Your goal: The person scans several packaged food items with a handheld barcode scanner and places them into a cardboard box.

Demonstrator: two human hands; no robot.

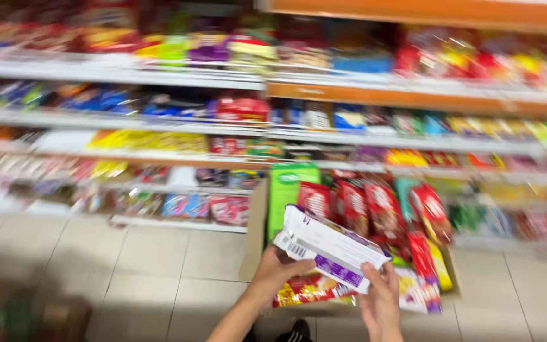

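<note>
Both my hands hold one flat white and purple box [328, 246] above an open cardboard carton [256, 228] on the floor. My left hand [275, 271] grips the box's near left end from below. My right hand [380, 297] pinches its right end. The carton is packed with red snack packets [384, 212], a green box [290, 190] standing upright at its left side, and yellow and red bags low down. The whole picture is motion-blurred.
Shop shelves [159, 76] in several tiers run across the back, stocked with colourful packets. Pale floor tiles [159, 266] lie in front. A dark blurred object [26, 313] sits at the lower left. My shoe [297, 332] shows at the bottom.
</note>
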